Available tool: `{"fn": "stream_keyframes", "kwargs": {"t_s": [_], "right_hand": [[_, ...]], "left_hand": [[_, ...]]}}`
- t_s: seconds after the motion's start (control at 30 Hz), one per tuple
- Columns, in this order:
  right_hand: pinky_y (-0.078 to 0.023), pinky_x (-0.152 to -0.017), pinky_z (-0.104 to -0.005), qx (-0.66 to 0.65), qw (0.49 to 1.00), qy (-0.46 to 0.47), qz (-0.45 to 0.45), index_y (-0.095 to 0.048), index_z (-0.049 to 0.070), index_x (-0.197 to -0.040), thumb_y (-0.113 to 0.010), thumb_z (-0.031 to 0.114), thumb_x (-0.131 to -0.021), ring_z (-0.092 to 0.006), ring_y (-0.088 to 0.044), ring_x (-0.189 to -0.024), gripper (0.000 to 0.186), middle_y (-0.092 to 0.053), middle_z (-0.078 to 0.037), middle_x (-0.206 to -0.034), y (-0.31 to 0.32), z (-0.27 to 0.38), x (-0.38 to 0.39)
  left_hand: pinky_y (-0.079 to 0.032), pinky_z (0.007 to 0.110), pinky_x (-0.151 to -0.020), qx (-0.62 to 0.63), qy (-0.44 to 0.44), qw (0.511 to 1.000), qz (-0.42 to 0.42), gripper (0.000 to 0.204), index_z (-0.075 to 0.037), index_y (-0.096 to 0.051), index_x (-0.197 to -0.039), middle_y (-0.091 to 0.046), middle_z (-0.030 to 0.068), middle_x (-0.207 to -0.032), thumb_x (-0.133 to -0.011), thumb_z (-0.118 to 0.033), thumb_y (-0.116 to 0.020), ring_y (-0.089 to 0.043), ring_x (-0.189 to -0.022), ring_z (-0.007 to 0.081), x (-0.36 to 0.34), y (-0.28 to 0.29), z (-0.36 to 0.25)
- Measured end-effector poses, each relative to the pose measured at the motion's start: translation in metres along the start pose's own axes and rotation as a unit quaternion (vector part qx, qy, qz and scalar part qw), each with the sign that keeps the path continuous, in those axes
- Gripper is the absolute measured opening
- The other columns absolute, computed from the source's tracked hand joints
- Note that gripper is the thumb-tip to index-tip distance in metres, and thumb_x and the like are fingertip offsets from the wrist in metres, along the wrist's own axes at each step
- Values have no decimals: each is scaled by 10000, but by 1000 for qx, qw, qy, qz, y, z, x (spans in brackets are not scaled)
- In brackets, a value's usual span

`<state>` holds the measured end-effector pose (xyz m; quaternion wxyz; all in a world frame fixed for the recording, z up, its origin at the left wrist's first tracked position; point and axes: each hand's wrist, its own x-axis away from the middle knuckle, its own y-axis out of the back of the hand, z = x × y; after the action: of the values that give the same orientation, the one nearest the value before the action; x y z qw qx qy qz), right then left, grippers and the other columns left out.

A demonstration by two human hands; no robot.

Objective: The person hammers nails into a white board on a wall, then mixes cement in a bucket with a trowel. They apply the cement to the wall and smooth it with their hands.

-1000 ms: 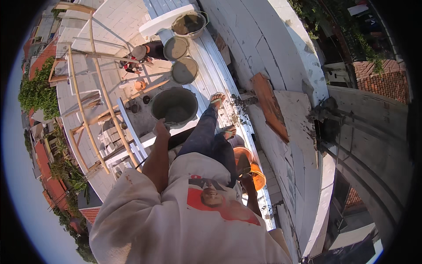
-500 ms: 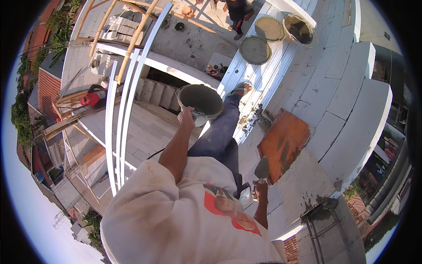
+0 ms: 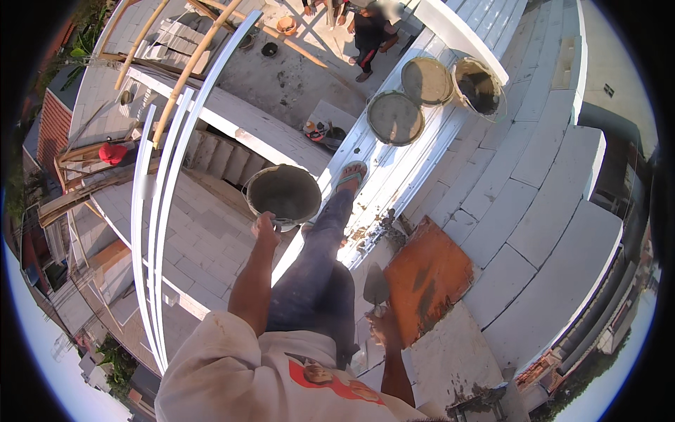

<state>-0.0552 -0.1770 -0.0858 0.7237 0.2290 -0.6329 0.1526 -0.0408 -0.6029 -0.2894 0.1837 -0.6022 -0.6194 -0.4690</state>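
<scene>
My left hand grips the near edge of a dark bucket, tipped so that its grey, mortar-smeared inside faces up. Low on the right, my right hand is closed around the handle of a trowel. Its pointed blade faces away from me, beside a reddish-orange board streaked with grey mortar. One of my sandalled feet is planted on the pale ribbed metal sheets.
Two buckets of grey mortar and a darker bucket stand ahead. Pale block walling curves along the right. Long metal channels rise at left, near a stair opening. Other people are below.
My view has shifted forward and right, so the surroundings sit further left and lower. The bucket stays in my left hand and the trowel in my right.
</scene>
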Motion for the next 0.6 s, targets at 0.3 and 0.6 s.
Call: {"fn": "stream_keyframes", "kwargs": {"t_s": [0.3, 0.6], "right_hand": [[-423, -392, -322, -31, 998, -28, 36, -508, 104, -1015, -737, 149, -910, -137, -497, -435, 256, -498, -5, -621, 3, -5, -85], [-453, -378, -320, -33, 996, -59, 51, -549, 107, -979, -779, 200, -915, -146, -545, -430, 257, -548, -1, -617, -5, -9, -118]], "left_hand": [[-515, 379, -632, 14, 53, 998, -11, 144, -10, -623, -865, -573, 81, -897, -782, -42, -737, -591, -841, 203, -10, -111, -32], [-438, 485, -998, -217, -295, 913, 177, 323, -136, -675, -1064, -715, 103, -1079, -770, -173, -804, -645, -1124, 348, -156, -119, 65]]}}
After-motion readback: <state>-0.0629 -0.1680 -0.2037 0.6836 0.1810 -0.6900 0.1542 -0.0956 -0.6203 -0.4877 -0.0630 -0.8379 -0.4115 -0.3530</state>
